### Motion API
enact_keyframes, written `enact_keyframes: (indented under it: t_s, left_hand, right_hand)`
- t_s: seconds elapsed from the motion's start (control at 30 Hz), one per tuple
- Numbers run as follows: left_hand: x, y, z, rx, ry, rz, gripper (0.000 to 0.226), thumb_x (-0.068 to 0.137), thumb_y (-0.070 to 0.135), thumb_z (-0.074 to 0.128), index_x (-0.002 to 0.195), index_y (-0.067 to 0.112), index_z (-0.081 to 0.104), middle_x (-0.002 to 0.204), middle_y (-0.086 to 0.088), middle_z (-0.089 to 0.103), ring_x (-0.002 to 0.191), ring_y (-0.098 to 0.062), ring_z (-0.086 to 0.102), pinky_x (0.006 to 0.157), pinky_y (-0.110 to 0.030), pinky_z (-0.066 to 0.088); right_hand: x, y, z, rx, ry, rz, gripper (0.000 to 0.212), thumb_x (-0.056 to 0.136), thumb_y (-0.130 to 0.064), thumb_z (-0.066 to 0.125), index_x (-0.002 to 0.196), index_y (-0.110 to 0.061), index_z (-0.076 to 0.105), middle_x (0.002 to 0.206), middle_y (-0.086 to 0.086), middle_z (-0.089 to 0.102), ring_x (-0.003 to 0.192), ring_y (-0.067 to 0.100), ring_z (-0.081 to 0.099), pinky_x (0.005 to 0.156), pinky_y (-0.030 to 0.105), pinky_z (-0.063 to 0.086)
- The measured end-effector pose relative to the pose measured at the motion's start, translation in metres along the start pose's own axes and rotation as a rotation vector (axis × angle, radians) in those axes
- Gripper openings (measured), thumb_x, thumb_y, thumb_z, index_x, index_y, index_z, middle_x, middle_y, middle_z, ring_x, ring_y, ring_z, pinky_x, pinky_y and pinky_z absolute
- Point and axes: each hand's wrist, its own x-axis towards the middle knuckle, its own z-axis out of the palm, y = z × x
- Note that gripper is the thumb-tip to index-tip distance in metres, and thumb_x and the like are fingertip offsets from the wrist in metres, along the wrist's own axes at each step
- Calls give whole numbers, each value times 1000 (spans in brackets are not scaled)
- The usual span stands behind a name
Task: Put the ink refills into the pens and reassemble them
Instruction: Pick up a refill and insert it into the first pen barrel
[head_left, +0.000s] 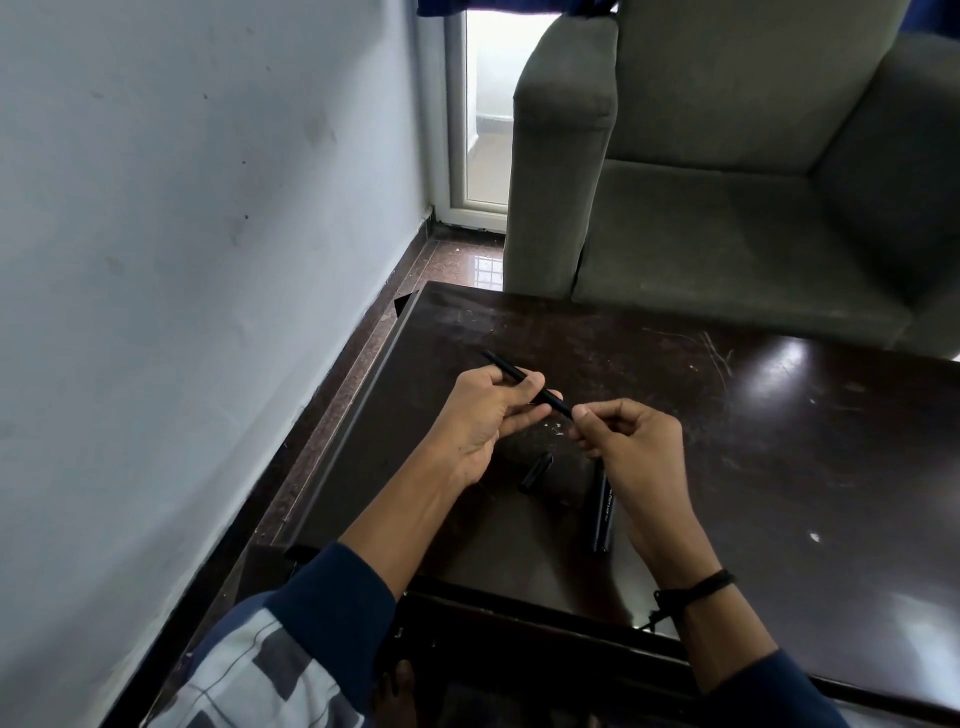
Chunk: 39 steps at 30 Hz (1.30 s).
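Observation:
A black pen barrel (511, 371) slants above the dark table (779, 441), its far tip pointing up and left. My left hand (483, 415) grips its middle, thumb over the top. My right hand (631, 441) pinches the near end of the barrel between thumb and curled fingers; what sits at that end is hidden by the fingertips. A black pen cap (536, 473) lies on the table below my hands. Another black pen (602, 514) with white lettering lies beside my right wrist, partly covered by it.
The table's left edge runs close to a pale wall (182, 260) with a strip of glossy floor (457, 260) between. A grey-green armchair (727, 182) stands just beyond the table's far edge. The near edge drops off above my lap.

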Motion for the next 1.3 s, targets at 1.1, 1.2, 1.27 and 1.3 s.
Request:
enact_keyframes:
  t_s: [1.1, 1.2, 1.27, 1.3]
  left_hand:
    - [2, -6, 1, 43, 10, 1, 6, 96, 1, 65, 101, -1, 66, 107, -20, 72, 89, -18, 77, 72, -24, 60]
    - [2, -3, 0, 46, 20, 6, 8, 96, 2, 65, 102, -2, 67, 110, -23, 72, 89, -19, 77, 71, -23, 60]
    - [2, 0, -2, 40, 27, 11, 12, 96, 1, 64, 106, -5, 66, 110, -24, 72, 88, -18, 76, 71, -23, 60]
    - [2, 2, -3, 36, 29, 12, 15, 96, 1, 64, 109, -7, 66, 107, -22, 72, 86, -17, 76, 71, -23, 60]
  right_hand:
    - [3, 5, -4, -42, -4, 51, 5, 89, -15, 79, 85, -14, 76, 76, 5, 77, 70, 13, 68, 72, 31, 55]
    - [2, 5, -3, -50, -16, 29, 6, 86, -16, 82, 87, -17, 76, 79, 6, 77, 71, 11, 68, 75, 32, 56]
    - [2, 3, -3, -19, -40, 26, 10, 87, -21, 82, 92, -16, 76, 80, 6, 78, 71, 12, 69, 74, 31, 56]
    - [1, 2, -3, -1, -49, 31, 12, 88, -24, 80, 94, -15, 76, 80, 6, 78, 71, 12, 69, 73, 29, 57]
